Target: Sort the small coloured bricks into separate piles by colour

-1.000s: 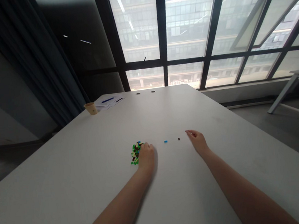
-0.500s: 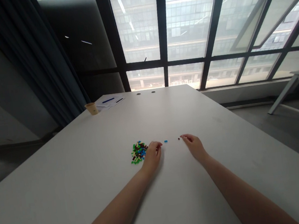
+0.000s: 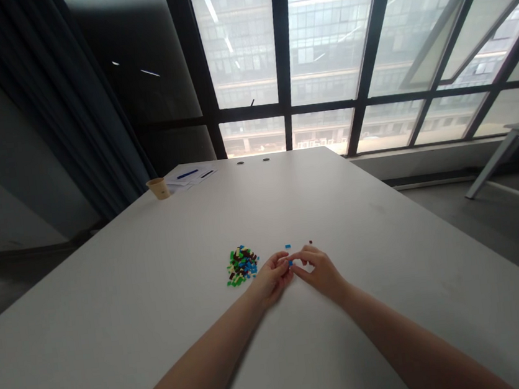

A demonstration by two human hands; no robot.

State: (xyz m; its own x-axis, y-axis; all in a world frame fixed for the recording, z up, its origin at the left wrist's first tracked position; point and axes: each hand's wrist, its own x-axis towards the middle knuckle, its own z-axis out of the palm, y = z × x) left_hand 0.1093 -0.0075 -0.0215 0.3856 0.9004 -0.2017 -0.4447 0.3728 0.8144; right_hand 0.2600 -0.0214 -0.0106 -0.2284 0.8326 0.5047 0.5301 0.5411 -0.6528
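My left hand [image 3: 272,274] and my right hand [image 3: 317,269] meet at the fingertips over the white table. Between them is a small blue toy brick [image 3: 290,263], pinched by both hands and partly hidden by the fingers. Just beyond the fingers lies a separate blue brick [image 3: 288,246]. A tiny dark brown brick [image 3: 310,242] rests past the right knuckles. Left of my left hand is a loose pile of small bricks [image 3: 242,266] in green, blue, dark brown and pale yellow.
The white table [image 3: 162,330] stretches toward the windows. At its far left stand a tan paper cup [image 3: 159,188] and some papers [image 3: 192,176] with a blue pen [image 3: 188,174] on them. Two dark round discs sit near the far edge.
My right hand has moved left, away from the dark brown brick. My left hand has shifted slightly right and nearer, off the pile's edge; a blue brick now shows between the fingertips.
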